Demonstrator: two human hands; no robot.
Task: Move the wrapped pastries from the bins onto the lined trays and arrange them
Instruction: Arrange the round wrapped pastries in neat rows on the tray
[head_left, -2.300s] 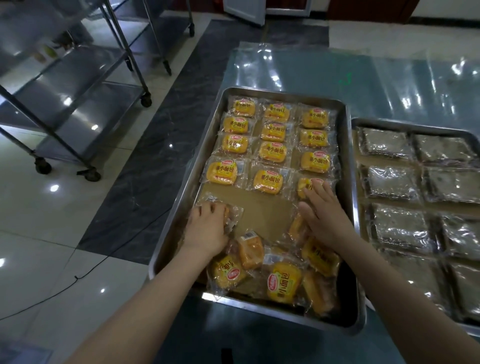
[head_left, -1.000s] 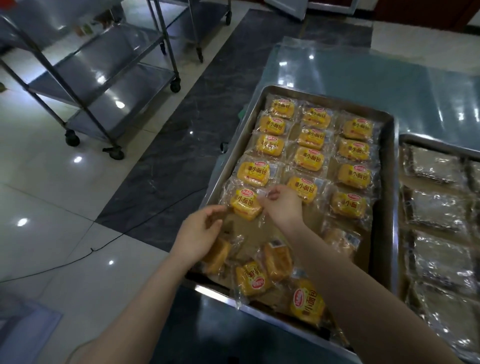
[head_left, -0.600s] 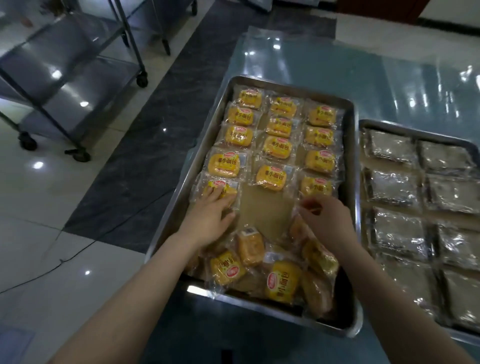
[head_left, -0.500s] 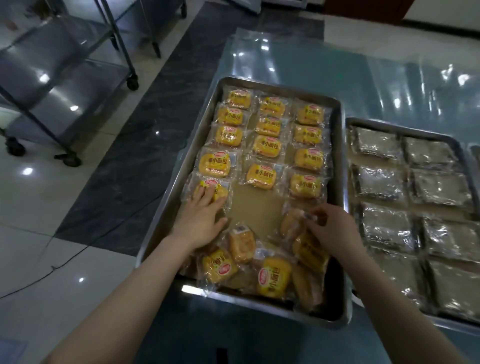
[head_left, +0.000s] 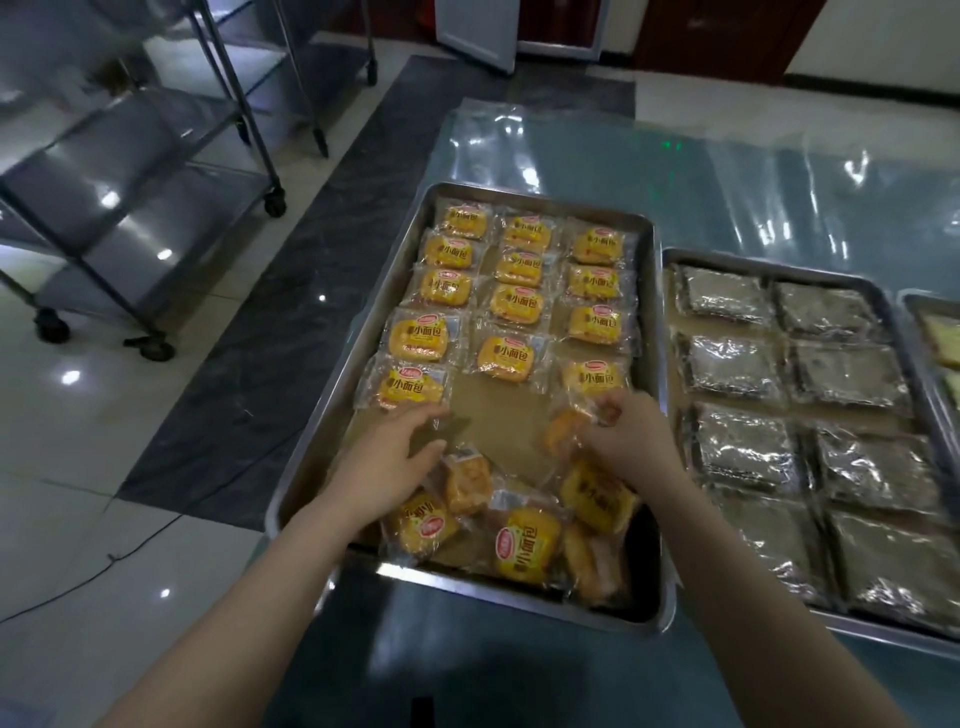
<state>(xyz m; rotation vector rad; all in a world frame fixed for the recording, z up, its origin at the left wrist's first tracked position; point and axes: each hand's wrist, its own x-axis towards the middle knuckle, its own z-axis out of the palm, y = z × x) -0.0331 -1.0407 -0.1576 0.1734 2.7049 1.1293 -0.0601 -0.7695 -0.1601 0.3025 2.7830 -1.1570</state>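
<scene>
While wrapped pastries (head_left: 511, 304) line the tray (head_left: 649, 312), right fingers (head_left: 614, 404) pinch one packet (head_left: 563, 427), left fingers (head_left: 420, 417) loose, empty.

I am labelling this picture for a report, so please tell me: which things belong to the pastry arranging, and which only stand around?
Job:
- left hand, fingers relaxed over the liner
- right hand, pinching a pastry
- loose pile
- rows
- tray

Standing around:
- second tray of silver packs
- cart
- cable on the floor
</scene>
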